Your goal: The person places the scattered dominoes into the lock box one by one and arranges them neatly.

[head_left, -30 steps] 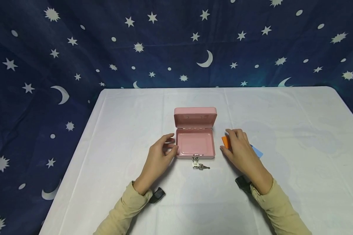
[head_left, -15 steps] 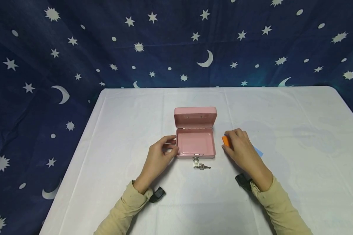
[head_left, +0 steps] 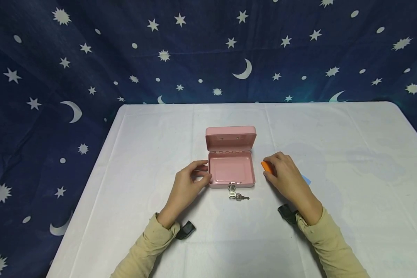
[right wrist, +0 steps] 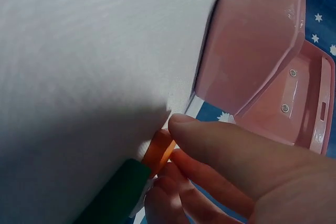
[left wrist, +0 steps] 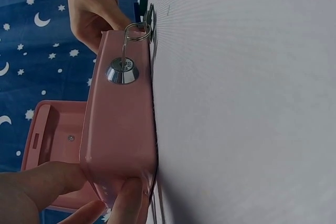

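A pink metal cash box stands on the table, its lid raised and its inside bare. My left hand touches its left wall with thumb and fingertips. In the left wrist view these fingers lie against the end of the box. Right of the box, my right hand pinches a small orange block-like piece between thumb and fingers. The right wrist view shows this orange piece low over the table, with a green piece right beside it.
A keyed lock sits on the box front, with a key on a ring hanging from it. A blue flat-looking piece shows partly behind the right hand. White cloth covers the table; a star-patterned curtain hangs behind.
The orange piece has tilted within my right fingers, and that hand has shifted slightly. Less of the blue piece shows. My left hand has settled slightly closer along the box's wall.
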The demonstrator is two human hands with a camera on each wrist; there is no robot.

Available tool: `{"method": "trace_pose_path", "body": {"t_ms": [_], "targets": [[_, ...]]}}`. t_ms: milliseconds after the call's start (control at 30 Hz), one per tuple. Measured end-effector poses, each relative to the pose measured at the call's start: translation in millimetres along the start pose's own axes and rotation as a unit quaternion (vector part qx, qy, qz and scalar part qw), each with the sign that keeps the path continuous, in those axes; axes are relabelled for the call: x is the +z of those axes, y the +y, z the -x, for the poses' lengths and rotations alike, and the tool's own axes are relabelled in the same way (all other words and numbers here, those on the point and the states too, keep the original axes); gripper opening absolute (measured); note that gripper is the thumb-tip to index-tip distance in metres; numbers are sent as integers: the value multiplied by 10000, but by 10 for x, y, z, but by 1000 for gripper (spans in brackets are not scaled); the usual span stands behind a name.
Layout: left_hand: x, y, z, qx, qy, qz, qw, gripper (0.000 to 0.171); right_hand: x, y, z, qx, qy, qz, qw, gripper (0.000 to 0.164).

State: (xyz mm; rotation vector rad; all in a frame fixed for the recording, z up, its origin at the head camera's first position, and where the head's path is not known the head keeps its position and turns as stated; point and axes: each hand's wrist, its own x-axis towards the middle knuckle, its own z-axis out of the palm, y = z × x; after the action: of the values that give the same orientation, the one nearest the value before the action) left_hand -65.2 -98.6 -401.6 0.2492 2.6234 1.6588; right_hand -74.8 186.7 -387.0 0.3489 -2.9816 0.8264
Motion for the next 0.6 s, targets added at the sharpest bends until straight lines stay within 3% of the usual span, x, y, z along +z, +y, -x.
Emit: {"method": "trace_pose_path", "body": {"t_ms": [600], "targets": [[-7, -1, 0, -29, 8, 14, 10000, 36, -15, -20, -10, 58, -56, -140, 9999, 25]]}}
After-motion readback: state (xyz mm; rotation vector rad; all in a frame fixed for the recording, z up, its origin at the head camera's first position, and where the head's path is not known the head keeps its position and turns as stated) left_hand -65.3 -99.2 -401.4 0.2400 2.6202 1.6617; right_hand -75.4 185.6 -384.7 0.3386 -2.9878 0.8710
